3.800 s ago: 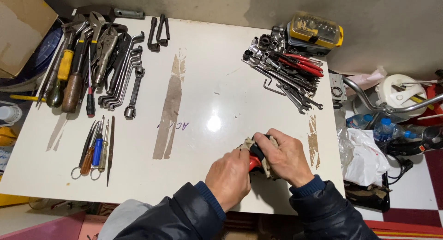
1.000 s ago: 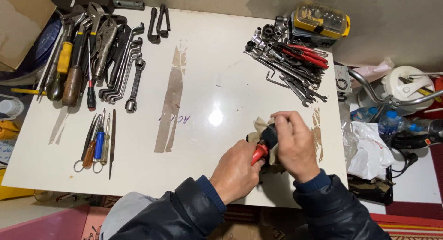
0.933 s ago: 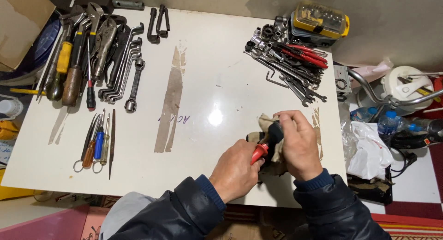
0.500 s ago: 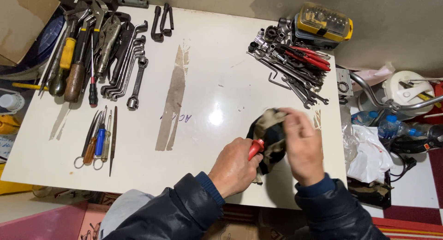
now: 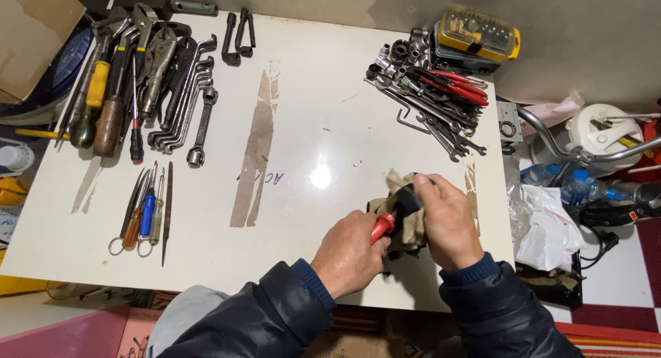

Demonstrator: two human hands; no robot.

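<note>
A red-handled tool (image 5: 383, 227) is held over the near right part of the worktop (image 5: 303, 144); the left hand (image 5: 350, 253) is closed on its handle, the right hand (image 5: 449, 219) closed on a tan rag (image 5: 399, 224) wrapped about its dark head. Wiping is judged under way, not finished. The tool's head is hidden by rag and fingers. Farther off, wrenches (image 5: 180, 96) and red pliers (image 5: 451, 84) lie untouched.

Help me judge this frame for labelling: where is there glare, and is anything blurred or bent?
Head view: a bright glare spot sits on the glossy white table, left of the hands; the left hand, right hand and rag look sharp enough; the table's edges bow from wide-angle distortion; the clutter on the floor to the right lies dimmer.
</note>
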